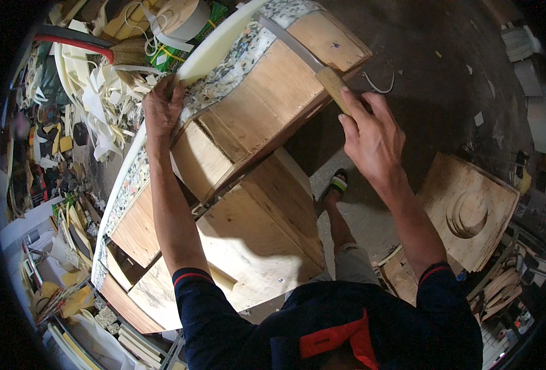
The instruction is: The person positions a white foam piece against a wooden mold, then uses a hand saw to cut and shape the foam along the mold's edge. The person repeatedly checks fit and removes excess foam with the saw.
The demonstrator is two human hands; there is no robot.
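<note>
My right hand (375,135) is closed round the wooden handle of a long-bladed knife (333,90). Its blade slants up and left, with the tip against the speckled foam layer (233,69) near the top of a curved plywood frame (270,92). Pale cream foam (219,44) lines the outer side of that speckled layer. At the foam edge, lower left of the blade, my left hand (163,110) has its fingers curled over and pinching the pale foam. Part of the left fingertips is hidden behind the foam.
Foam offcuts (97,111) and a red-handled broom (75,42) lie beyond the frame on the left. A plywood box (260,228) stands close to my body. Stacked plywood sheets with a round cutout (436,185) are at right. A curved strip (379,85) lies on the floor.
</note>
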